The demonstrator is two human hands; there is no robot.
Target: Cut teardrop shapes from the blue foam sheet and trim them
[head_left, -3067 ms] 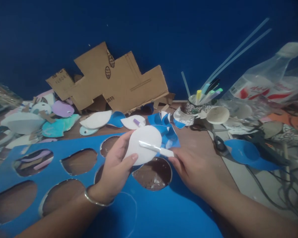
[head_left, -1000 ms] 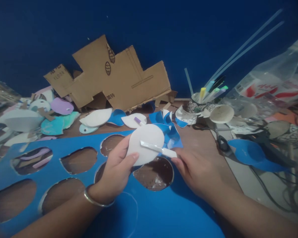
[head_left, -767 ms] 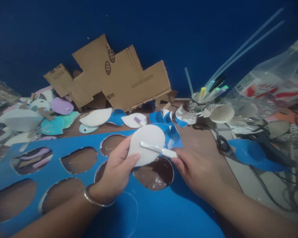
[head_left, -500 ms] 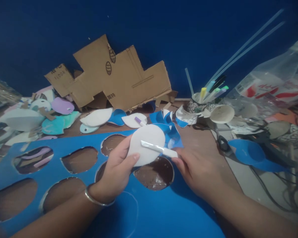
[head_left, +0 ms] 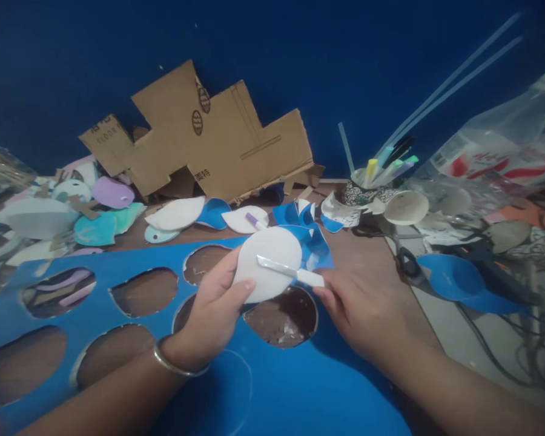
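My left hand (head_left: 220, 293) holds a white teardrop-shaped foam cutout (head_left: 266, 248) by its left edge, thumb on top. In my right hand (head_left: 354, 303) is a utility knife (head_left: 311, 278) with a white handle, its blade lying across the cutout's face and pointing left. Beneath both hands spreads a blue foam sheet (head_left: 295, 387) with several leaf-shaped holes cut through it. One hole, right below the cutout, shows the brown table and small white scraps. A faint curved outline is drawn on the sheet near my left wrist.
Cardboard (head_left: 227, 145) leans against the blue wall behind. White and blue foam cutouts (head_left: 175, 213) line the table's back. A patterned cup (head_left: 363, 191) holds markers. Black-handled scissors (head_left: 407, 261) and a blue cutout (head_left: 456, 278) lie at right, near a plastic bag (head_left: 504, 157).
The view has shifted very slightly. Both hands, the white cutout and the knife keep nearly the same positions.
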